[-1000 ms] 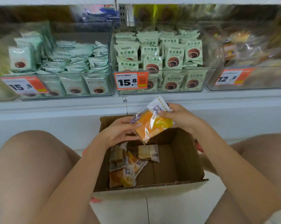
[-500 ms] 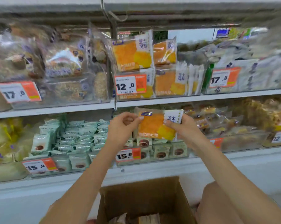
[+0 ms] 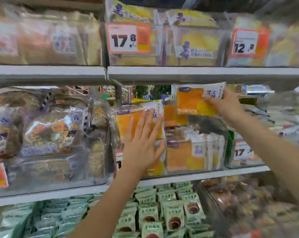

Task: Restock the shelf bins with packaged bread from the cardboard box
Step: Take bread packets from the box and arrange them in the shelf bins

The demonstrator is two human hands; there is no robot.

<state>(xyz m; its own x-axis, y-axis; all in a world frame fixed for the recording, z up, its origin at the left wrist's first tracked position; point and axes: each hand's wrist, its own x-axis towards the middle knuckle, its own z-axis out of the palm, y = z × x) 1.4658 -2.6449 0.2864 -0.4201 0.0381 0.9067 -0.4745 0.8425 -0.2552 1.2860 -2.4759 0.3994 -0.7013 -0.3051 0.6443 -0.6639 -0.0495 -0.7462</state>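
Orange bread pack (image 3: pixel 191 102) sits right of centre, held up just under the middle shelf board (image 3: pixel 179 74), above the clear bin (image 3: pixel 195 158) on the shelf below. Right hand (image 3: pixel 226 103) grips its right edge, fingers (image 3: pixel 208 97) curled over the white label strip, thumb not visible. Pack is upright, face toward camera, slightly tilted.

Left hand (image 3: pixel 143 141) centre frame, fingers spread and straight, palm flat against a second orange pack (image 3: pixel 128 121) standing at the front left of the same bin; holds nothing. More packs of the same kind stand in the bin lower right of that hand, behind the clear wall. A price tag (image 3: pixel 118 160) is partly hidden behind the left wrist.

Left of the bin: blurred bags of darker bread (image 3: pixel 50 131) in a neighbouring bin. Right: tag reading 17 (image 3: pixel 241 152) on another bin, contents blurred.

Top shelf: yellow packaged loaves (image 3: pixel 195 40), tags 17.8 (image 3: pixel 128 38) and 12.8 (image 3: pixel 246 42).

Bottom of frame: green small packets (image 3: pixel 171 215) in the lower bins. Cardboard box out of frame.
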